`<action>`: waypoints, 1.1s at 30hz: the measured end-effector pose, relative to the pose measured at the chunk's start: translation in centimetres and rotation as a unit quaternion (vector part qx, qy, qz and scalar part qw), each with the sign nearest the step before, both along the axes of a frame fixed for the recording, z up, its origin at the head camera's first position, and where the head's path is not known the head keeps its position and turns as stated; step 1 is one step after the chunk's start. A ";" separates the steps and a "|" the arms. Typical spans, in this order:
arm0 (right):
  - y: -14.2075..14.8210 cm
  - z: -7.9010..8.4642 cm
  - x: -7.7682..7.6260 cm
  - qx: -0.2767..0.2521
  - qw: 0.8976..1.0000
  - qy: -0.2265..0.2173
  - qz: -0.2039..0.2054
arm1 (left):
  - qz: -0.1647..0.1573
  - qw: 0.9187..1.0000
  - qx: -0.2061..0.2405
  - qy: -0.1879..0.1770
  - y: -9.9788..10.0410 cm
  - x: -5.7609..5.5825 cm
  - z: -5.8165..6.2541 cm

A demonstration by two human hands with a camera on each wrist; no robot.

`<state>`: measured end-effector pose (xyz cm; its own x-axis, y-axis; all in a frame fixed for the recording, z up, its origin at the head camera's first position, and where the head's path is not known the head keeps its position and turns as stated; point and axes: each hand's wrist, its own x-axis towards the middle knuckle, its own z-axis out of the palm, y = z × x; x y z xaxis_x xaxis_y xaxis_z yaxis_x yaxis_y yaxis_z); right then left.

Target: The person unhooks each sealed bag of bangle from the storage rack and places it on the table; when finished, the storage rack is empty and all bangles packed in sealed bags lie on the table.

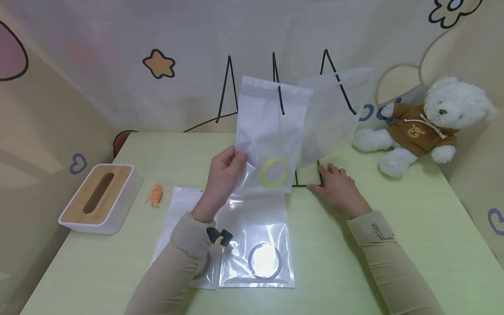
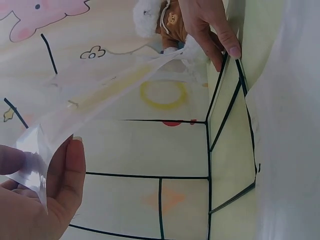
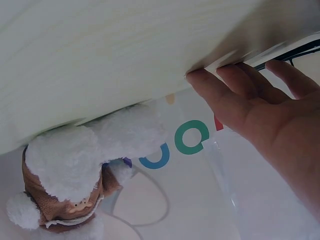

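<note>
A white pouch [image 1: 260,118] with a clear front and a yellow ring [image 1: 262,174] inside hangs on the middle hook of a black wire rack [image 1: 308,186]. Its left edge is pinched between the thumb and fingers of my left hand [image 1: 224,177]; the left wrist view shows the film creased at that hold [image 2: 35,155]. Behind it, to the right, a second translucent pouch [image 1: 336,113] hangs tilted on the right hook. My right hand [image 1: 336,190] rests on the table with its fingers extended and fingertips at the rack's base corner. Pouches cover much of the rack in the head view.
Two flat pouches lie on the table in front, one holding a round ring [image 1: 279,262], the other [image 1: 177,210] partly under my left forearm. Left stand a tissue box [image 1: 130,192] and an orange yarn bundle [image 1: 156,195]. A white teddy bear [image 1: 421,135] sits at the back right.
</note>
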<state>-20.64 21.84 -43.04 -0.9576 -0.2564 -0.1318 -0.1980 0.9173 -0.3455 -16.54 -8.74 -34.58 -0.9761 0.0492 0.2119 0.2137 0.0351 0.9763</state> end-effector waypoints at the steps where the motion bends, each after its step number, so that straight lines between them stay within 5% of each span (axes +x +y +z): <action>1: 0.0 0.0 0.0 0.001 1.000 -0.001 0.000 | -0.001 1.000 0.001 -0.002 0.0 0.1 0.0; 23: 0.2 -0.4 -0.2 0.009 1.000 0.012 0.004 | -0.008 1.000 0.002 0.025 0.4 1.9 0.2; 33: 0.1 -0.4 -0.1 0.006 1.000 0.009 0.003 | -0.021 0.998 0.000 0.051 0.8 3.1 1.2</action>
